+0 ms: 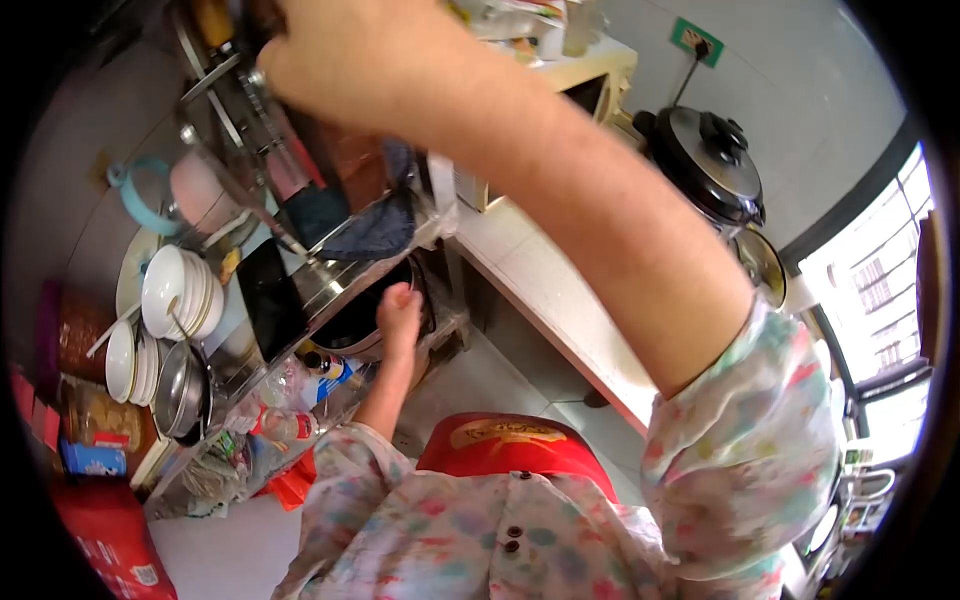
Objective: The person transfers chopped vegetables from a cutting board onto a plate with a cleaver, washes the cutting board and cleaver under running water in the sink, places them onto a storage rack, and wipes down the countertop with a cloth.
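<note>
My right hand reaches across to the upper left, its fingers curled by a cluster of metal utensils. The top edge of the view and the back of the hand hide most of the fingers, so what they grip is unclear. A yellow handle shows just left of this hand. My left hand is lower, in front of the shelf rack, with fingers curled in and nothing visible in them. Behind it is a dark round pot on the lower shelf. A dark blue cloth hangs over the shelf edge above.
White bowls and metal bowls are stacked at the left. Jars and a red bag lie beyond them. Plastic bottles sit low on the rack. A black electric pan stands on the right counter.
</note>
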`<state>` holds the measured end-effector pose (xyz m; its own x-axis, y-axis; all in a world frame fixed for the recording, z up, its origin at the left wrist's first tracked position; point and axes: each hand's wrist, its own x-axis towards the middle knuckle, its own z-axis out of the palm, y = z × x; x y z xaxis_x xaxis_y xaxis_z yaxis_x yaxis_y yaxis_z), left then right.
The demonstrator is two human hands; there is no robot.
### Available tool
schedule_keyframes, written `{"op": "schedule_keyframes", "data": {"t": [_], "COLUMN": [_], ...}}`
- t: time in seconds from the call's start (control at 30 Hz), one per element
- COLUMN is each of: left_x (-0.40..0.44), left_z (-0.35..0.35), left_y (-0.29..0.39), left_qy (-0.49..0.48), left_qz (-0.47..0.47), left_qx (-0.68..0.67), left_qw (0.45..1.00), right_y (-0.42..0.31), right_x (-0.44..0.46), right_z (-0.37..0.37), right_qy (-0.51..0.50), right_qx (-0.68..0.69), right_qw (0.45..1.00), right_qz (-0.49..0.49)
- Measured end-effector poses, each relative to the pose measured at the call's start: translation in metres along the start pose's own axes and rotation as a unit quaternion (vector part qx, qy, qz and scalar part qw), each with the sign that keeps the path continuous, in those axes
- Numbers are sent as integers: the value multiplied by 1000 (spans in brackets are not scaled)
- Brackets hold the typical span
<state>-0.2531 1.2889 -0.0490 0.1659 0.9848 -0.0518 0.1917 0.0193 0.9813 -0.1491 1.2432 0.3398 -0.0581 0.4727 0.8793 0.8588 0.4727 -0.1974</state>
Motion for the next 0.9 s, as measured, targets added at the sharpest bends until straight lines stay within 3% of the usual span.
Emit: {"op": "schedule_keyframes", "data": {"t": [0.07, 0.1, 0.13, 0.2, 0.3, 0.37, 0.4, 0.47, 0.5, 0.6, 0.67, 0.7, 0.77, 0.87, 0.9], "left_x": [25, 39, 53, 82, 89, 103, 113, 121, 100, 102, 132, 135, 169, 138, 129], "left_z": [-9, -14, -18, -20, -13, -7, -4, -4, 2, -3, -19, -19, -24, -12, 0], "left_y": [-16, -19, -22, -40, -25, -21, -24, -39, -5, -23, -65, -67, -104, -65, -70], "left_qy": [77, 75, 73, -22, 11, -44, -57, 8, -24, 15, 17, 73, 32, -29, -10], "left_qz": [153, 169, 186, 111, 152, 77, 22, 63, -6, 116, 246, 305, 274, 186, 169], "left_qx": [175, 237, 297, 381, 495, 568, 572, 569, 556, 592, 610, 618, 622, 624, 553], "left_qw": [969, 954, 934, 917, 856, 818, 818, 820, 831, 797, 753, 721, 733, 759, 816], "right_y": [11, 11, 9, 6, 0, -6, -10, -28, -38, -75, -97, -106, -118, -131, -134], "right_x": [-25, -43, -66, -117, -201, -257, -288, -335, -361, -417, -433, -441, -461, -478, -483], "right_z": [5, 6, -1, -17, -42, -58, -64, -82, -89, -113, -129, -137, -145, -156, -160], "right_qy": [15, 108, 118, 87, -42, -93, -107, -124, -121, -104, -104, -116, -98, -85, -84], "right_qx": [61, 82, 87, 116, 106, 98, 84, 54, 41, 10, -28, -47, -72, -90, -96], "right_qw": [998, 990, 989, 986, 967, 930, 908, 849, 833, 772, 744, 727, 710, 707, 712], "right_qz": [11, -30, -9, 83, 229, 343, 396, 510, 538, 627, 659, 676, 694, 697, 690]}}
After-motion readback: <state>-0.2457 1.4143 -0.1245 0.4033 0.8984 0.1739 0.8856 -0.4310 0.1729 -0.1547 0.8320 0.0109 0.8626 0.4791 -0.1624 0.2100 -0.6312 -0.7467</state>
